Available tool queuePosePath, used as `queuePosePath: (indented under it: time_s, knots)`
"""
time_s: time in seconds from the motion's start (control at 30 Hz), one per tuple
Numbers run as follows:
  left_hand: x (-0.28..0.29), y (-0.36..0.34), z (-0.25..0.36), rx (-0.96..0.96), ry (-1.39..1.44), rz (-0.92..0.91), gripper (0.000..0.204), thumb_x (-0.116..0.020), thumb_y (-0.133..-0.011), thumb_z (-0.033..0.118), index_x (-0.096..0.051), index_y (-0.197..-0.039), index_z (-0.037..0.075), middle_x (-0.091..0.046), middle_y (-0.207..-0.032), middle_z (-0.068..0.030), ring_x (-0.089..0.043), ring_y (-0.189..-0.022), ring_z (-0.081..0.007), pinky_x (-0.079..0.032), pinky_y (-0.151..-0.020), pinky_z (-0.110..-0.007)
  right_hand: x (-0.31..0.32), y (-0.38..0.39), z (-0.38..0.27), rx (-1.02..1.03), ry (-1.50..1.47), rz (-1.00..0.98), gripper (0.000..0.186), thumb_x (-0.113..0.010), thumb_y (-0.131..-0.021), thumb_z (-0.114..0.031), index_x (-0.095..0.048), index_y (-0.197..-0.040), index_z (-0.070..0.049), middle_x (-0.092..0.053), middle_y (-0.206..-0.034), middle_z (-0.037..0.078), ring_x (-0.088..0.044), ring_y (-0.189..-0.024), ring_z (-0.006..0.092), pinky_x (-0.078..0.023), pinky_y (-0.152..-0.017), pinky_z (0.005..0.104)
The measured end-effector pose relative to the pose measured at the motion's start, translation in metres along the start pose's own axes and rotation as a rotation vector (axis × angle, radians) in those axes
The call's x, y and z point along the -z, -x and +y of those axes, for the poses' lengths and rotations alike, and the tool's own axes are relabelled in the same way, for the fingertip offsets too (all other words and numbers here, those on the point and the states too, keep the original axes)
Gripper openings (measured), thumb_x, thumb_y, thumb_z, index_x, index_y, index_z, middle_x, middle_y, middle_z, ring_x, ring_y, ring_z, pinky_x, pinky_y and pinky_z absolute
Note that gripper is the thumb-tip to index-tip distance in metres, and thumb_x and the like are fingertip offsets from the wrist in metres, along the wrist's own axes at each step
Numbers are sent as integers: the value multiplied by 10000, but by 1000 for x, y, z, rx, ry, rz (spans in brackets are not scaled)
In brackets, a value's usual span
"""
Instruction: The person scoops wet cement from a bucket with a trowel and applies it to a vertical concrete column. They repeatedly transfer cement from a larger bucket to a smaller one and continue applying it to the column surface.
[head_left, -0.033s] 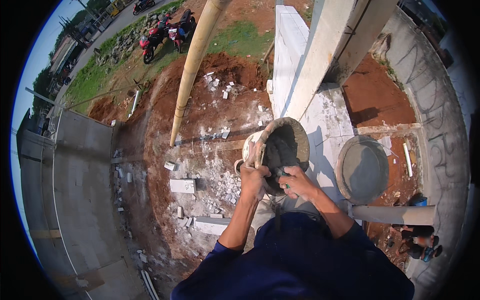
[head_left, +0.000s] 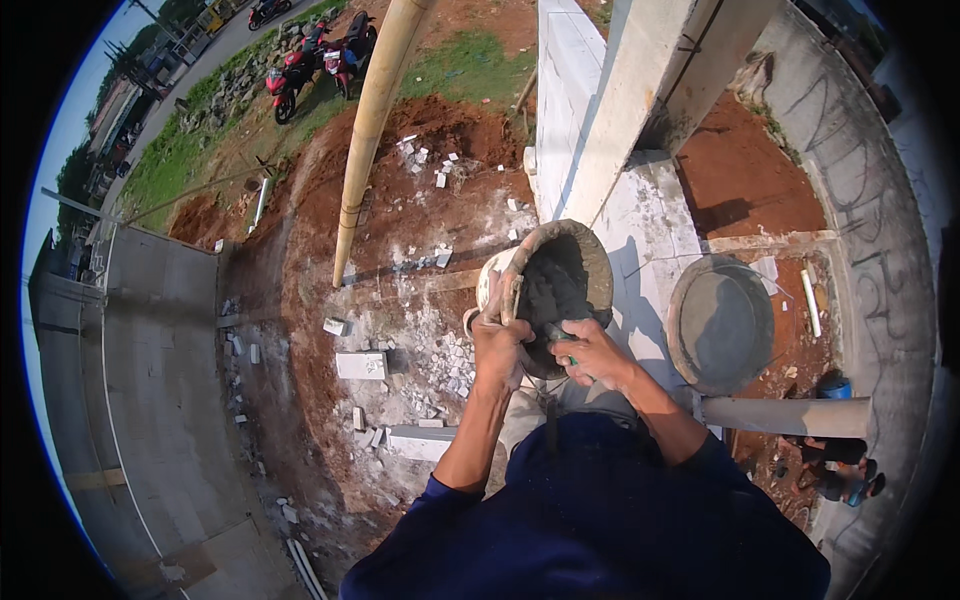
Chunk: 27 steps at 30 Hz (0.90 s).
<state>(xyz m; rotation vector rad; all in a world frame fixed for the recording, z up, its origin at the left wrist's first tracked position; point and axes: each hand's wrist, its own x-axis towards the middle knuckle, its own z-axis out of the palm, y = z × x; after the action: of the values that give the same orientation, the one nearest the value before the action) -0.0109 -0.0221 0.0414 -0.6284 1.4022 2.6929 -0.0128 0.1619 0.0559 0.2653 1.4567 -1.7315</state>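
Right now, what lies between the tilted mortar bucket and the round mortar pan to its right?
In the head view, only bare grey-white wall top separates the mortar bucket from the round mortar pan; nothing rests on it.

Dark navy long-sleeved top, sleeves pushed up, bare hands (head_left: 545, 345)

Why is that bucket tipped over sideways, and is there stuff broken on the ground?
The bucket is tilted on purpose: the left hand grips its rim while the right hand works inside the grey mortar. Below, broken white block pieces lie scattered over the red dirt, which looks messy. No mortar seems spilled.
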Motion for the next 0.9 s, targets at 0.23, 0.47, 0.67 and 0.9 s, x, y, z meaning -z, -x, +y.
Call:
queuePosePath:
  time_s: [0.23,0.47,0.67,0.9]
  knots:
    - [-21,-17,1,45,170,56,778,-510,-686,-216,-574,-1437,-20,-671,-923,-81,-606,-660,-142,-516,-587,-255,18,32,-13,-16,-17,117,347,-710,-992,-145,-563,-1226,64,-499,-729,-4,-446,-488,63,-305,-375,247]
    - [-45,-35,-9,178,281,56,788,-498,-674,-242,-580,-1418,4,-671,-988,-80,-634,-762,-194,-585,-715,-321,34,57,-36,11,-74,296,390,-709,-992,-139,-536,-1262,82,-517,-772,18,-452,-498,66,-306,-375,250]
    - [-56,-67,-28,147,342,-70,764,-495,-676,-222,-577,-1390,40,-650,-1023,-83,-645,-888,-215,-583,-804,-361,60,63,-65,117,-106,313,593,-720,-977,-136,-446,-1434,124,-540,-832,45,-466,-536,79,-307,-396,259]
    - [-77,-93,-38,227,309,-3,687,-529,-659,-208,-623,-1298,28,-617,-928,-49,-592,-795,-172,-534,-718,-312,78,73,-122,297,-224,379,129,-718,-952,-130,-639,-964,-28,-557,-808,8,-459,-537,49,-299,-393,223]
